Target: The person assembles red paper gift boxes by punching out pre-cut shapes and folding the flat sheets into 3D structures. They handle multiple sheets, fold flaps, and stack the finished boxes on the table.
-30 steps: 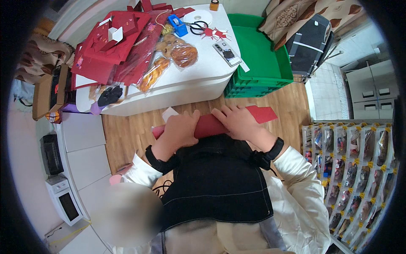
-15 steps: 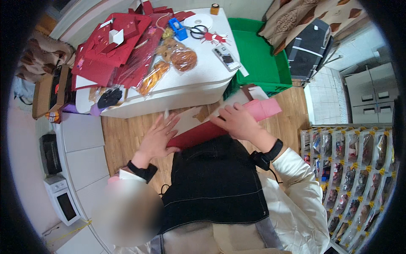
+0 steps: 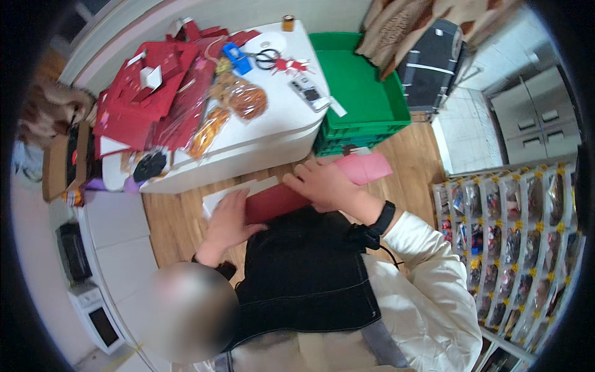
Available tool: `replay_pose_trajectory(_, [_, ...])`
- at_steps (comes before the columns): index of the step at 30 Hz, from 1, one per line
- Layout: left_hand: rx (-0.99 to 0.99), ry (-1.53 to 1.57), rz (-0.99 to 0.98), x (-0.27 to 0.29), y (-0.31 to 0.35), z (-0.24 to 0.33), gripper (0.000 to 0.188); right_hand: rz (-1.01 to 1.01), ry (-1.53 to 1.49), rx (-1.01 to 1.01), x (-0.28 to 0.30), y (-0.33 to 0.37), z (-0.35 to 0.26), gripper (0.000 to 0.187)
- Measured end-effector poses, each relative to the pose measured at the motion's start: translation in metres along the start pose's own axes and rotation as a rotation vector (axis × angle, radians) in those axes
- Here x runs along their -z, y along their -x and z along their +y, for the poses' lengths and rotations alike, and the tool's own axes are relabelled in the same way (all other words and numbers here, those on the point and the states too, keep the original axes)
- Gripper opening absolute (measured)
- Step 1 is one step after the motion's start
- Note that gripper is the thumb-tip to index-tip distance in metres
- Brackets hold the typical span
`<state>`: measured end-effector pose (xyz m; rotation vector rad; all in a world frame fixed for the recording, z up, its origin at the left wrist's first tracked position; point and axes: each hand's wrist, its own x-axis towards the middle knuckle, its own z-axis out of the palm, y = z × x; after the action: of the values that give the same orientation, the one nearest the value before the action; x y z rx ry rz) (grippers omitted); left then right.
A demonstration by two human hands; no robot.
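Observation:
Across my lap, over the black apron (image 3: 304,273), lies a folded piece of red cardboard (image 3: 279,203). Its white inner side (image 3: 238,191) shows beyond the far edge, and a pink part (image 3: 370,168) sticks out to the right. My left hand (image 3: 228,226) grips the left end, thumb on the near side. With fingers bent over the far edge, my right hand (image 3: 322,185) holds the middle. The fingertips of both hands are partly hidden behind the cardboard.
Ahead, a white table (image 3: 279,118) bears red cardboard pieces (image 3: 139,93), scissors (image 3: 268,59), a blue tape dispenser (image 3: 237,59), bagged cords (image 3: 246,99) and a phone (image 3: 308,93). Green crates (image 3: 365,93) stand beside it. A rack of clear drawers (image 3: 508,242) is at right.
The view has shifted slightly. Both hands stay on the red cardboard; my left fingers, spread before, now bend round its end. The brown patch on the white side no longer shows.

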<state>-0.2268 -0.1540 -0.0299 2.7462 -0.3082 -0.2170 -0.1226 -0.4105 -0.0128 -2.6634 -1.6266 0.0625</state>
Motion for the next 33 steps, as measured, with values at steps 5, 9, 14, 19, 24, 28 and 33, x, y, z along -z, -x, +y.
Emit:
replay_pose_trajectory(5, [-0.056, -0.009, -0.072, -0.013, -0.029, 0.002, 0.066, -0.028, 0.036, -0.048, 0.005, 0.002, -0.004, 0.073])
replay_pose_trajectory(9, [-0.084, -0.004, -0.160, -0.015, -0.028, 0.001, 0.058, 0.052, -0.133, -0.054, 0.010, 0.014, 0.000, 0.062])
replay_pose_trajectory(14, [-0.132, -0.128, -0.150, -0.016, -0.028, -0.004, 0.046, -0.018, -0.208, -0.109, -0.002, 0.020, -0.002, 0.057])
replay_pose_trajectory(19, [-0.176, -0.033, -0.182, -0.006, -0.024, 0.003, 0.044, -0.011, -0.237, -0.070, -0.010, 0.019, -0.005, 0.047])
replay_pose_trajectory(24, [-0.099, 0.094, -0.298, -0.020, -0.019, -0.002, 0.041, -0.036, -0.194, -0.020, -0.017, 0.017, -0.011, 0.043])
replay_pose_trajectory(28, [-0.131, 0.159, -0.279, -0.019, -0.016, -0.004, 0.042, -0.001, -0.174, 0.029, -0.016, 0.016, -0.008, 0.037])
replay_pose_trajectory(33, [-0.125, 0.206, -0.398, -0.010, -0.024, 0.002, 0.039, 0.081, -0.226, 0.040, -0.025, 0.017, -0.004, 0.029])
